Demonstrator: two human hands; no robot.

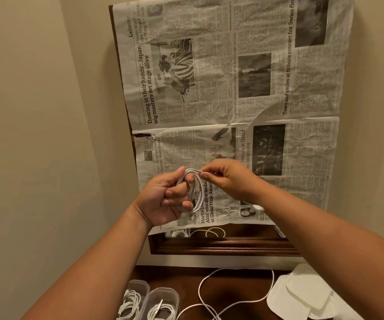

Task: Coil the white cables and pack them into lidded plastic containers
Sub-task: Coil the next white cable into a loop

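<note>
My left hand (pixel 166 199) grips a coil of white cable (pixel 198 192), held up in front of the newspaper. The coil hangs in a few loops over its fingers. My right hand (pixel 228 179) pinches a strand at the top of the coil, right beside the left thumb. Two open clear plastic containers (pixel 138 289) (pixel 165 296) stand at the bottom on the dark wooden surface, each with a coiled white cable inside. A loose white cable (pixel 232 303) curves across the wood to their right. White lids (pixel 301 294) lie stacked at the lower right.
A newspaper (pixel 232 88) covers a dark-framed mirror (pixel 221 247) on the beige wall. The strip of mirror below the paper reflects white cables. The wall corner runs close on the left.
</note>
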